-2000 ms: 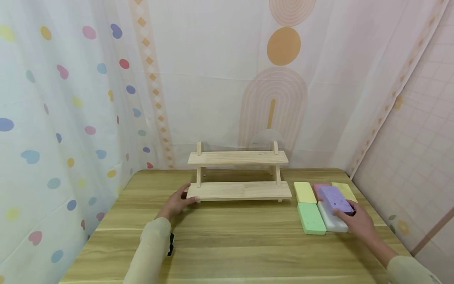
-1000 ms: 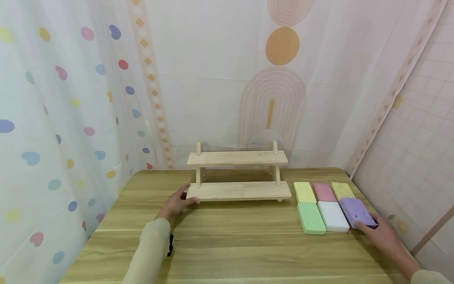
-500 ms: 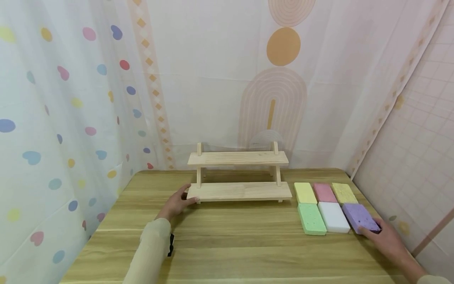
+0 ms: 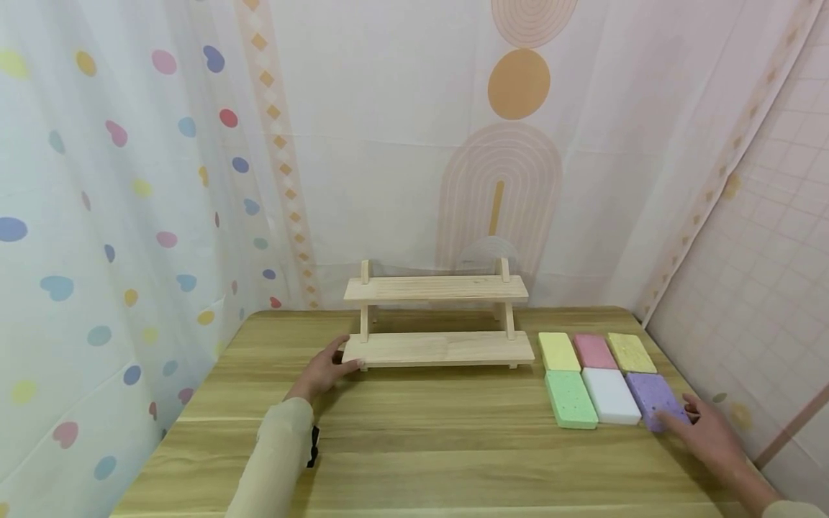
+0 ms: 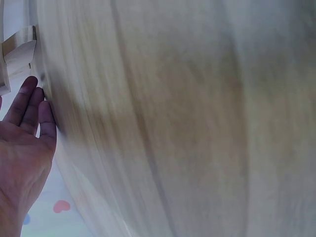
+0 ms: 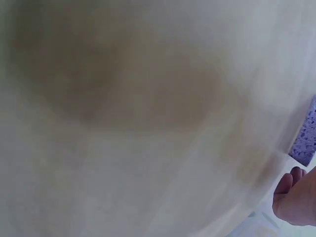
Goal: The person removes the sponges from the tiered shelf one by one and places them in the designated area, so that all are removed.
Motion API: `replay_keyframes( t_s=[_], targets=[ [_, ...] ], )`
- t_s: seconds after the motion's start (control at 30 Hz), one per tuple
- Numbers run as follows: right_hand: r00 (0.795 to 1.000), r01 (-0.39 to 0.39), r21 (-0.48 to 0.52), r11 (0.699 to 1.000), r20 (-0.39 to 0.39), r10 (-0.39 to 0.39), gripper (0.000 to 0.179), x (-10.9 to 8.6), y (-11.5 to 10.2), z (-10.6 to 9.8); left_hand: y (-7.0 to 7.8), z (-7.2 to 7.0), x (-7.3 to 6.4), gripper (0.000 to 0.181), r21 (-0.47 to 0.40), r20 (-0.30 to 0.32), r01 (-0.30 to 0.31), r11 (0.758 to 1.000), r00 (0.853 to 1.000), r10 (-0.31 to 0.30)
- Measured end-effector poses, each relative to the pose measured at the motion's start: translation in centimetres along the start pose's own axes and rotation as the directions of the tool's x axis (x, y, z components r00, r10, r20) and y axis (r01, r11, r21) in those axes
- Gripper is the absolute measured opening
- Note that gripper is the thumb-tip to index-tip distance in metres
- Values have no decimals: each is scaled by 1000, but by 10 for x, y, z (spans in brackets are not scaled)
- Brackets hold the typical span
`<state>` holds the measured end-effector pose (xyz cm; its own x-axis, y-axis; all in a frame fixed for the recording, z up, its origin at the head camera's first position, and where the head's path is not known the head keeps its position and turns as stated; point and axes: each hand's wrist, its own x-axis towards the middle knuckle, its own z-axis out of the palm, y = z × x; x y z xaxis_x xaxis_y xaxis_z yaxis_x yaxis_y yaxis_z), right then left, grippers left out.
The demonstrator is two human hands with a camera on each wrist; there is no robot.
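A two-tier wooden display shelf stands at the middle back of the table. My left hand holds the left end of its lower board, thumb at the front edge and forefinger toward the back. In the left wrist view the other fingers extend beside the board's end. At the right, a purple sponge lies flat on the table. My right hand is beside it, thumb at its near edge and the other fingers apart from it. Only part of that sponge shows in the right wrist view.
Beside the purple sponge, in two rows, lie a white sponge, a green sponge, a pale yellow sponge, a pink sponge and a mottled yellow sponge. Patterned curtains hang behind the wood-grain table.
My right hand has carried the purple sponge right and down from above the white one, laid it at the row's end and loosened its fingers. My left hand has stayed at the shelf.
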<state>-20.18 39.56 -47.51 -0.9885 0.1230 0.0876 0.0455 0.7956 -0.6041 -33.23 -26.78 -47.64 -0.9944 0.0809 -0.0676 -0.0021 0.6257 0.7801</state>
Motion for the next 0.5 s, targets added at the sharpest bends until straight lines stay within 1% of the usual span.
replay_keyframes(
  t_s=[0.03, 0.13, 0.23, 0.27, 0.4, 0.5],
  targets=[
    [1000, 5, 0, 1000, -18, -5, 84, 1, -1, -1, 0, 0, 0, 86, 1, 1, -1, 1000, 1000, 1],
    [999, 1, 13, 1000, -34, 0, 85, 4, -9, -3, 1, -1, -3, 86, -8, 5, 1, 1000, 1000, -1],
    [999, 6, 19, 1000, -48, -5, 84, 10, -21, -4, 3, -1, -5, 86, -20, 9, 8, 1000, 1000, -8],
    [999, 8, 34, 999, -38, -7, 84, 12, -27, -4, 4, -1, -6, 87, -27, 10, 10, 1000, 1000, -10],
    [996, 57, 66, 996, -73, -52, 78, 24, -54, 3, 10, -2, -9, 86, -29, -10, 2, 1000, 1000, -2],
    [992, 101, 97, 990, -92, -92, 76, 33, -81, 14, 20, -4, -10, 84, -9, -40, -37, 999, 998, 37]
  ],
)
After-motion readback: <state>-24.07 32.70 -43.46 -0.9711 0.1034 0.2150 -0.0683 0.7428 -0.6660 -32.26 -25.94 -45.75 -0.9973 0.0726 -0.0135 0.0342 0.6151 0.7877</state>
